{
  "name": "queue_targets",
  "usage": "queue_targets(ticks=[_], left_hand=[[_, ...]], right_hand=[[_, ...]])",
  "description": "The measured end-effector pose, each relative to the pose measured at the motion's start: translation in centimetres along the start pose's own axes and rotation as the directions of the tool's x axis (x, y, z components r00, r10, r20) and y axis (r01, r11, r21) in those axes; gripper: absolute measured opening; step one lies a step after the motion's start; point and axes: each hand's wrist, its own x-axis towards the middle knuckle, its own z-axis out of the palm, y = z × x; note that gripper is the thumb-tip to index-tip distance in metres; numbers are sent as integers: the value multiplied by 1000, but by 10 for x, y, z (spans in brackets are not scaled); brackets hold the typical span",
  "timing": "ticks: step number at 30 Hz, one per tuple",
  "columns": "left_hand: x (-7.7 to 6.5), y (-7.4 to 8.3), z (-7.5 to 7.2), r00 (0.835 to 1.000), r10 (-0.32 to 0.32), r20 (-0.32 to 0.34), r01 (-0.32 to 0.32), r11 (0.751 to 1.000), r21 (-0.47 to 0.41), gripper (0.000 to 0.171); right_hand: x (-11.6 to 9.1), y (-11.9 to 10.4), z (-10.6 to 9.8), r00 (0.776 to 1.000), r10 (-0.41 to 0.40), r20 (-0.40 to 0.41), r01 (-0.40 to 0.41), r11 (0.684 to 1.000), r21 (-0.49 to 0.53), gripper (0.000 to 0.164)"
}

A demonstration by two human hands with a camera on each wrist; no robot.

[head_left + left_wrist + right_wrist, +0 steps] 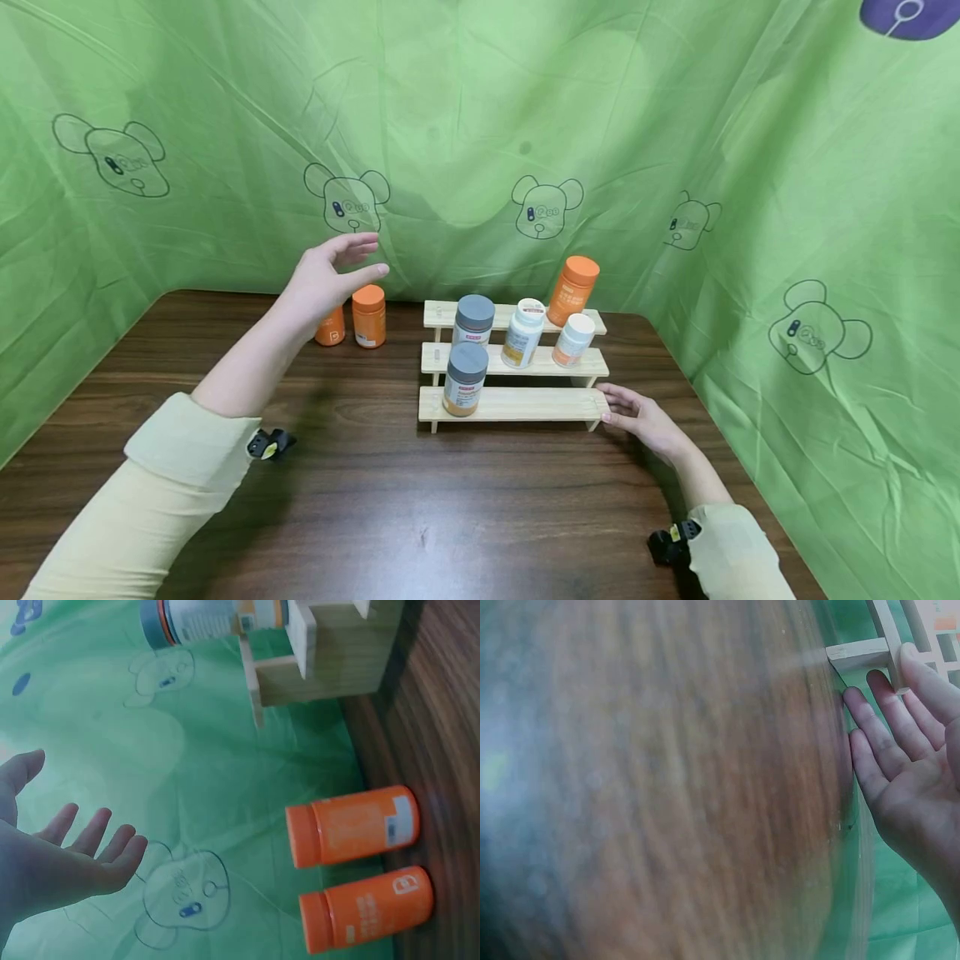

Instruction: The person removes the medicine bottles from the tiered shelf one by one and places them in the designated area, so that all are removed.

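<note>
My left hand (321, 279) hangs in the air with nothing in it, fingers spread and thumb apart, near two orange bottles. One orange bottle (369, 317) stands in full sight on the table; the other orange bottle (367, 910) is partly behind the hand in the head view. My right hand (641, 423) grips the right end of the lowest board of a three-step wooden rack (540, 403), thumb on one side and fingertips on the other. On the rack stand a grey-lidded bottle (465, 387), another grey-lidded bottle (476, 312) behind it, two white bottles (522, 335) and an orange bottle (573, 292).
The rack stands on a dark wooden table (420, 517) near its back edge. Green cloth (450, 150) with bear-head outlines hangs behind and along both sides. Each forearm carries a small black device (272, 444) at the sleeve cuff.
</note>
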Motion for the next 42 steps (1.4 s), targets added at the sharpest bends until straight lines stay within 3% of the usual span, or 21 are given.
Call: queue_targets(ticks=[18, 28, 38, 42], left_hand=[[7, 46, 25, 990, 77, 115, -71, 996, -57, 61], [15, 63, 46, 976, 142, 166, -134, 989, -58, 62], [10, 96, 63, 961, 151, 231, -132, 986, -99, 61], [12, 103, 70, 954, 164, 253, -143, 985, -99, 61]], right_hand=[[-4, -3, 1, 1000, 24, -11, -24, 1000, -13, 58], [-4, -4, 1, 999, 29, -19, -29, 999, -41, 60], [-4, -3, 0, 1000, 23, -17, -24, 999, -26, 58], [-4, -3, 0, 1000, 19, -10, -20, 999, -30, 58]])
